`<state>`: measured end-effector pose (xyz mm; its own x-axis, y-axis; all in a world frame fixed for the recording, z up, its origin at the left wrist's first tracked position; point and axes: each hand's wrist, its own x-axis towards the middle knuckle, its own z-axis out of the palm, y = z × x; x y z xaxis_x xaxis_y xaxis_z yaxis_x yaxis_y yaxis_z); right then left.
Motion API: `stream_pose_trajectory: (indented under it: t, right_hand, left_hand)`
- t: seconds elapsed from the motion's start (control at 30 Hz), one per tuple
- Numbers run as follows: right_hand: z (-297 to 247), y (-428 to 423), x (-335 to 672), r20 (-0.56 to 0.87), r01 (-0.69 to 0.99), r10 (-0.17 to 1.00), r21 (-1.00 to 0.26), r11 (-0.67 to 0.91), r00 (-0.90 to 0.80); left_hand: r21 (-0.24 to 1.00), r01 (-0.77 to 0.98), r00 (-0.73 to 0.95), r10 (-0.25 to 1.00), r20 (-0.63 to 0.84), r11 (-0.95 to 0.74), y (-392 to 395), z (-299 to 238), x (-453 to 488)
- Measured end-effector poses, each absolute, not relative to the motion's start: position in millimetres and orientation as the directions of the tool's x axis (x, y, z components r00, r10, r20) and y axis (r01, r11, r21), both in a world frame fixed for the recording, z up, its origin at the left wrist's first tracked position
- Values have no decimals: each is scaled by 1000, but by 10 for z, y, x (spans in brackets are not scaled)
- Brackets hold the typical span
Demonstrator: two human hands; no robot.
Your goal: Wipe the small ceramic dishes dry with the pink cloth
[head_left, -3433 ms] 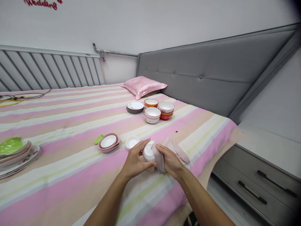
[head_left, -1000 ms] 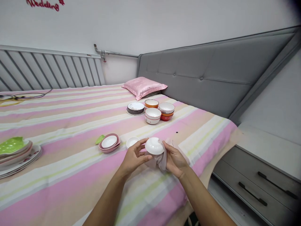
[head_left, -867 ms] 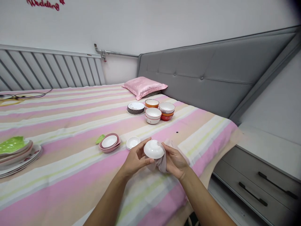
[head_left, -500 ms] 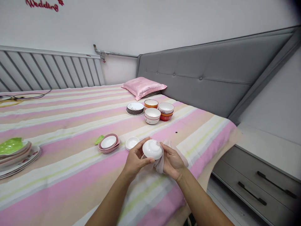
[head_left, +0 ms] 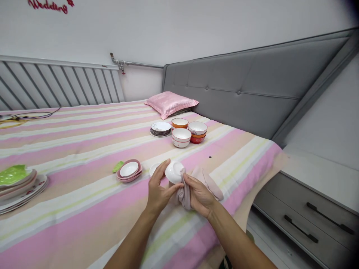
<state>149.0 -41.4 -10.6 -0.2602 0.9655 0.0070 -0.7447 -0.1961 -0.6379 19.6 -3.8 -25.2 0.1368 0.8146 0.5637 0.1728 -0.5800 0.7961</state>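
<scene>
My left hand [head_left: 158, 190] grips a small white bowl [head_left: 174, 172] above the striped bedspread [head_left: 70, 179], fingers curled round its rim and underside. My right hand [head_left: 198, 192] is closed on a beige cloth [head_left: 193, 183] pressed against the bowl's right side; the cloth's loose end trails onto the bed. A small white saucer [head_left: 153, 169] lies just behind my left hand, partly hidden by the fingers.
A pink dish holding a white saucer [head_left: 129, 170] sits left of my hands. Farther back stand a stack of plates [head_left: 160, 128] and several bowls [head_left: 189, 132], then a pink pillow [head_left: 171, 102]. Large plates [head_left: 17, 183] lie far left. Grey drawers [head_left: 305, 220] stand right of the bed.
The bowl has tilted and shifted left and down in my left hand. My right hand with the cloth has slid from under the bowl to its right side.
</scene>
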Motion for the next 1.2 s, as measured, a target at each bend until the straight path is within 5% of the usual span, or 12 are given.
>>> stream_pose_trajectory:
  t: [0.27, 0.57, 0.83, 1.2]
  right_hand:
    - [-80, -435, 1463, 15, -684, 961, -706, -185, -275]
    - [-101, -412, 1510, 11, -747, 963, -634, -202, -271]
    - [-96, -446, 1566, 29, -712, 937, -658, -244, -348]
    - [-127, -471, 1510, -4, -709, 920, -637, -303, -391]
  left_hand:
    - [731, 243, 115, 767, 631, -638, -50, -215, 181]
    - [910, -198, 296, 863, 409, -364, -4, -176, 135]
    - [945, -300, 544, 790, 281, -129, 1, -81, -20]
    - [912, -403, 573, 798, 189, 73, -20, -188, -6]
